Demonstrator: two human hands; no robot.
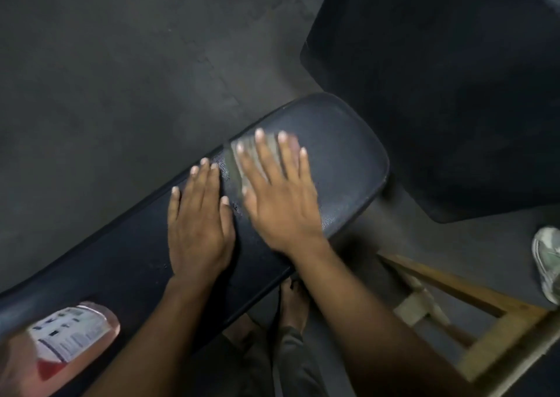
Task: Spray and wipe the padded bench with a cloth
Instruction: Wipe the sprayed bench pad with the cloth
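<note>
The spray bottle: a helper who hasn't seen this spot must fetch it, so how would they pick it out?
Find the long dark padded bench running diagonally across the floor. Follow it to its lower-left end, away from the two hands; the spray bottle lies there on its side. It is the only clear container, holding pinkish-red liquid, with a white printed label.

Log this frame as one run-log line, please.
phase: wiping | right hand: flat on grey cloth | left hand: flat on padded bench | spray bottle: lying on bench
</note>
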